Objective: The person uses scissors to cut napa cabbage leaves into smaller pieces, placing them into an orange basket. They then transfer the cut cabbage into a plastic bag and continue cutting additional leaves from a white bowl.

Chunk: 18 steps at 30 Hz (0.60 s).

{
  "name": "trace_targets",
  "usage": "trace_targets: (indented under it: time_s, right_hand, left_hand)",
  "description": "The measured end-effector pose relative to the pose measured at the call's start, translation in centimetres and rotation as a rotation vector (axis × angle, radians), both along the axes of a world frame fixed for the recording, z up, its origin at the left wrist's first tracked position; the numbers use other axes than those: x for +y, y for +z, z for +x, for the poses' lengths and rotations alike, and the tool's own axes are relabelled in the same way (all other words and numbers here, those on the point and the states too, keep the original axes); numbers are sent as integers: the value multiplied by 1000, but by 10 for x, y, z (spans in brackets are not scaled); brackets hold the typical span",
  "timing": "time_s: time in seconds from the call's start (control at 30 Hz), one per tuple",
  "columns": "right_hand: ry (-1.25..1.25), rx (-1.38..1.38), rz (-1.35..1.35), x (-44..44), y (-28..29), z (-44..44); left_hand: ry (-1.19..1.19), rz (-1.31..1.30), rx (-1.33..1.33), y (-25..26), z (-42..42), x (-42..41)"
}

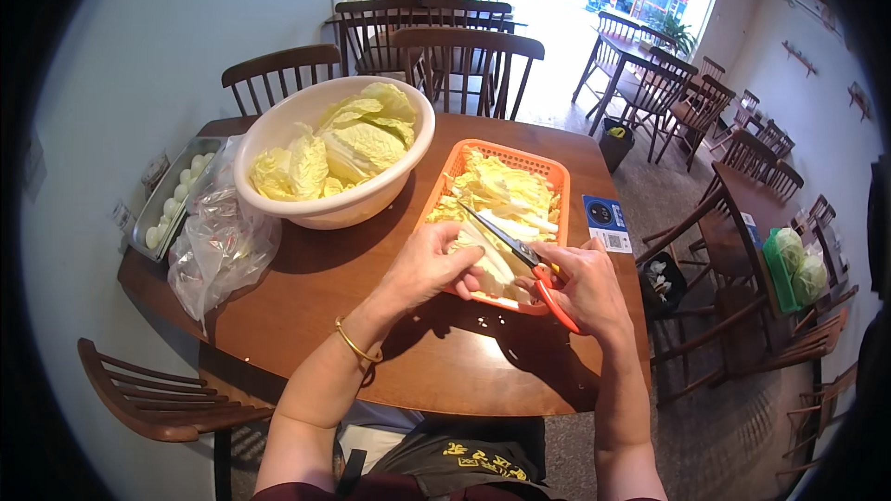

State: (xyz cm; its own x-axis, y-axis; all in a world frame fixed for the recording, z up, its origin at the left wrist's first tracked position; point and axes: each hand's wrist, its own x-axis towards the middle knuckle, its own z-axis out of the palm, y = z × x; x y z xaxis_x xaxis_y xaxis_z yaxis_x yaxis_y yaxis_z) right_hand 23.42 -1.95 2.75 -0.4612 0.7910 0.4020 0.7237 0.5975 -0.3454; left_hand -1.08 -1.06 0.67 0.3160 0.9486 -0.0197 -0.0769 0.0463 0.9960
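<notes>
My right hand (588, 285) grips a pair of scissors (546, 282) by its red-orange handles. The dark blades point up and left over an orange plastic basket (565, 188) on the table. Between the finger and thumb of my left hand (435, 261) is a napa cabbage leaf (487, 261), its pale rib slanting down toward the right hand. Cut yellow-green cabbage pieces (511, 184) fill the basket beneath. Left of the basket stands a large white plastic basin (334, 212) holding napa cabbage leaves (365, 132).
A metal tray (150, 212) of peeled-looking white eggs (181, 191) and a clear plastic bag (223, 243) lie at the left. A blue-and-white card with a printed code (607, 223) is right of the basket. Wooden chairs (466, 42) surround the brown table (334, 278). A bin (661, 282) stands at right.
</notes>
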Motion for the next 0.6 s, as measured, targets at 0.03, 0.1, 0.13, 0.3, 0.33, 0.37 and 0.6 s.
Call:
trace_targets:
  time_s: [0.03, 0.1, 0.13, 0.3, 0.33, 0.37, 0.6]
  right_hand:
    - [-15, 5, -7, 0, 1, 0]
    - [-48, 17, -20, 1, 3, 2]
    - [-54, 60, 3, 1, 3, 4]
    - [-111, 183, 109, 8, 2, 7]
    - [-116, 206, 117, 7, 5, 7]
    - [-128, 216, 127, 8, 4, 8]
    - [-159, 297, 169, 12, -5, 13]
  left_hand:
    - [18, 1, 24, 1, 0, 1]
    - [161, 11, 104, 11, 2, -3]
    - [226, 12, 142, 16, 2, -4]
    - [536, 545, 721, 23, -1, 32]
    - [607, 579, 831, 32, 4, 40]
    - [551, 501, 950, 38, 8, 54]
    - [238, 255, 1140, 21, 5, 136]
